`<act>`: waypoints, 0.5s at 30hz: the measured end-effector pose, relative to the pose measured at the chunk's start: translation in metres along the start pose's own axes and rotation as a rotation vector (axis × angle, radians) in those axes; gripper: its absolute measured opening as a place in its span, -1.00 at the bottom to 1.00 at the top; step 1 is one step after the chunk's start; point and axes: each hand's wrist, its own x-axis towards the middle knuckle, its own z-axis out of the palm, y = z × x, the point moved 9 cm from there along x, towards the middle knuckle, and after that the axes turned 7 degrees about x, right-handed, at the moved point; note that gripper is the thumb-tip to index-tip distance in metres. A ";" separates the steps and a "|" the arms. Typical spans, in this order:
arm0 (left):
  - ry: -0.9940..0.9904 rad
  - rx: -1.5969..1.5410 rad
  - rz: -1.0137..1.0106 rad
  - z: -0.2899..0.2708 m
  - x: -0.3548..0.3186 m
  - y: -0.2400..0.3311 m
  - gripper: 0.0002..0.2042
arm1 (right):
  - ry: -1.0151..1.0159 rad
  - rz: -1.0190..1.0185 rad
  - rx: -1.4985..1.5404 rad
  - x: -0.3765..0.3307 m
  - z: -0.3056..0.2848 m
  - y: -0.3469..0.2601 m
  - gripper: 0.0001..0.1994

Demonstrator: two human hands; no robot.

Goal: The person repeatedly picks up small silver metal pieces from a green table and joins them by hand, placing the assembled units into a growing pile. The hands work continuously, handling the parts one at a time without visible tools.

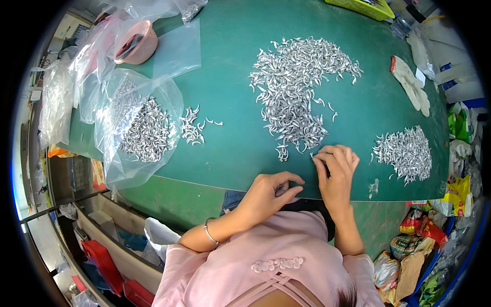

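Observation:
Small curved silvery metal pieces point(294, 97) lie in a large heap on the green table, with a tail reaching toward me. At the near end of that heap, my right hand point(335, 171) pinches one small curved metal piece point(311, 155) between thumb and fingertips. My left hand point(271, 192) hovers at the table's front edge, loosely curled, thumb and index tips slightly apart with nothing visible between them. A smaller pile of the pieces point(404, 155) sits to the right. On the left, a clear plastic bag point(171, 97) lies with many pieces point(148, 130), and a few loose ones point(192, 125) spill beside it.
A pink basket point(144, 48) and a flat clear plastic sheet point(179, 48) are at the back left. A white glove point(410, 84) lies at the right, and a yellow-green tray point(360, 7) at the far edge. Drawers with red bins point(102, 263) stand at lower left; packages point(417, 230) fill the lower right.

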 end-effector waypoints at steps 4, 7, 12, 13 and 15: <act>0.045 -0.193 -0.058 -0.002 0.000 0.000 -0.82 | 0.054 0.050 0.190 -0.001 -0.009 0.001 -0.94; 0.120 -0.260 0.011 -0.009 0.003 0.005 -0.81 | 0.025 0.065 0.332 -0.001 -0.015 -0.010 -0.94; 0.060 -0.388 -0.015 -0.005 0.008 0.012 -0.80 | -0.029 0.042 0.397 -0.002 -0.021 -0.022 -0.94; 0.079 -0.389 0.019 -0.005 0.010 0.013 -0.80 | -0.021 0.050 0.399 -0.003 -0.023 -0.020 -0.94; 0.113 -0.388 0.086 -0.003 0.013 0.011 -0.80 | 0.015 0.119 0.364 -0.004 -0.031 -0.007 -0.95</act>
